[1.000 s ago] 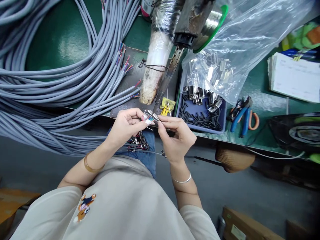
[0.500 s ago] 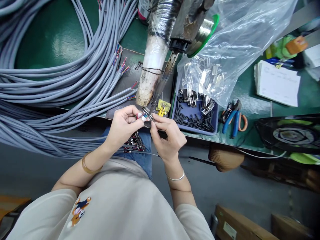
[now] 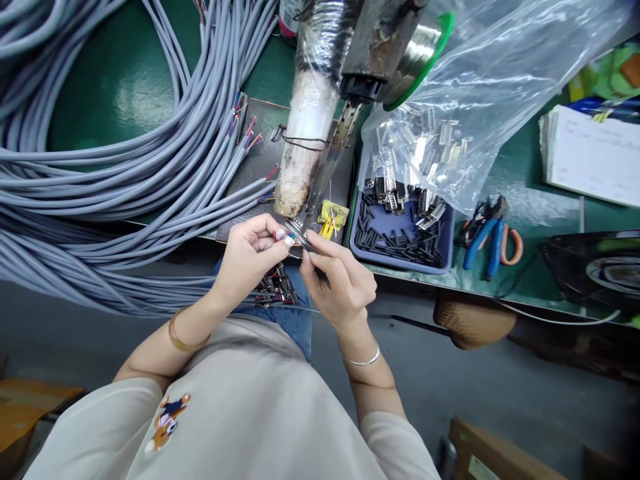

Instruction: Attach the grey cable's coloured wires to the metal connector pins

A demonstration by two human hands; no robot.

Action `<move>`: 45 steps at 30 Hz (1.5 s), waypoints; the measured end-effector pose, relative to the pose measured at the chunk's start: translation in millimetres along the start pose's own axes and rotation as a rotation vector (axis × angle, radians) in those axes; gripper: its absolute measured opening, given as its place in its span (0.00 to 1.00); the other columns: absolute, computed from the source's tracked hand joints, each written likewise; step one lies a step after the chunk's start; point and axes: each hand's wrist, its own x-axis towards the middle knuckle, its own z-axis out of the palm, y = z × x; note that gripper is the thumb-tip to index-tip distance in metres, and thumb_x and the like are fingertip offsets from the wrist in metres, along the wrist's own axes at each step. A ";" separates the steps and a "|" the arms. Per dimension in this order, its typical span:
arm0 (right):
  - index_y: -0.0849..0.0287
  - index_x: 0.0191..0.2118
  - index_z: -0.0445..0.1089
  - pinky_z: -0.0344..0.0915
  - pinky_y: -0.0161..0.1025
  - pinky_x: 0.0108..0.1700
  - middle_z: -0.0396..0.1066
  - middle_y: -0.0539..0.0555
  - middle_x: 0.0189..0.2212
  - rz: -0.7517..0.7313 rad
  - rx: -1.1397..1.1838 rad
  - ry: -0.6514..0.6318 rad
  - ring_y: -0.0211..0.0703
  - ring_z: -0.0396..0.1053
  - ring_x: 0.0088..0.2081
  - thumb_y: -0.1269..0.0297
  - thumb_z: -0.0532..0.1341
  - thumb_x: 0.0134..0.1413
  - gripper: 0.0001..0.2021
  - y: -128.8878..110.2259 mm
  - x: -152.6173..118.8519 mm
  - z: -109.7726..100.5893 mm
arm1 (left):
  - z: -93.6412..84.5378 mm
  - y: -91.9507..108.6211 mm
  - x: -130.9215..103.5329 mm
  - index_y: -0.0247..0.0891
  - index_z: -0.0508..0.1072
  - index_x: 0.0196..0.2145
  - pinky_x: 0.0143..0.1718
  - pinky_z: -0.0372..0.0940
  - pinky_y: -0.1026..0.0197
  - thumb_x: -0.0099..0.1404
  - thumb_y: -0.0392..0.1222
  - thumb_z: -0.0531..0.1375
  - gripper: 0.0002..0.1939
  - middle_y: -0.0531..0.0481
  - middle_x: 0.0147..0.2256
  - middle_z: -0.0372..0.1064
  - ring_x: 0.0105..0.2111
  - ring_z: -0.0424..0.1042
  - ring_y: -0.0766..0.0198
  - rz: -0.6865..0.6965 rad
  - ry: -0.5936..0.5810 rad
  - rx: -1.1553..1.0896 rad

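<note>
My left hand [image 3: 250, 252] is closed in a pinch on thin coloured wires [image 3: 291, 235] at the bench's front edge. Right beside its fingertips is a metal pin connector [image 3: 296, 225], partly covered by the fingers. My right hand [image 3: 343, 280] meets it from the other side, thumb and forefinger pinching a small dark piece [image 3: 307, 247] too tiny to name. Just above both hands, a soldering iron [image 3: 330, 160] points down on its stand, next to a wrapped white tube [image 3: 297, 160]. Several wired connectors [image 3: 277, 285] lie on my lap.
Bundles of grey cable [image 3: 165, 153] cover the left side. To the right stand a blue tray [image 3: 400, 260] of black sleeves and connectors, a plastic bag [image 3: 500, 87], and cutters with blue handles [image 3: 495, 247]. A yellow sponge [image 3: 337, 213] and a solder spool [image 3: 420, 60] are close by.
The view has shifted slightly, so the tray and cutters appear farther right. Both hands stay together at the connector, with the right fingertips slightly lower against it.
</note>
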 end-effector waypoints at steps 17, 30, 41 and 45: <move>0.54 0.39 0.71 0.79 0.36 0.42 0.83 0.54 0.40 0.148 0.096 0.065 0.40 0.82 0.40 0.78 0.66 0.58 0.10 -5.7 -2.7 5.6 | 1.2 -4.9 -8.0 0.34 0.74 0.24 0.29 0.65 0.70 0.49 0.33 0.70 0.07 0.54 0.25 0.71 0.25 0.67 0.73 0.012 0.073 0.004; 0.55 0.40 0.71 0.79 0.32 0.40 0.84 0.55 0.41 0.027 -0.044 0.094 0.39 0.83 0.38 0.76 0.67 0.59 0.08 -1.1 -1.9 10.3 | -1.8 1.4 -0.4 0.34 0.72 0.22 0.16 0.52 0.72 0.47 0.32 0.70 0.08 0.54 0.23 0.69 0.18 0.59 0.77 -0.032 0.037 -0.001; 0.55 0.41 0.72 0.79 0.33 0.41 0.83 0.56 0.43 0.074 0.038 0.054 0.40 0.82 0.40 0.75 0.67 0.59 0.08 0.6 1.2 9.2 | -1.0 5.0 2.1 0.34 0.72 0.22 0.16 0.50 0.72 0.46 0.31 0.70 0.10 0.57 0.21 0.66 0.17 0.56 0.78 -0.035 0.060 0.013; 0.55 0.41 0.73 0.79 0.34 0.42 0.83 0.55 0.43 0.075 0.025 0.072 0.41 0.82 0.40 0.75 0.67 0.58 0.08 -0.6 3.2 8.6 | -0.6 6.1 1.5 0.34 0.72 0.23 0.19 0.53 0.72 0.47 0.31 0.70 0.09 0.56 0.23 0.67 0.19 0.59 0.77 0.012 0.058 0.037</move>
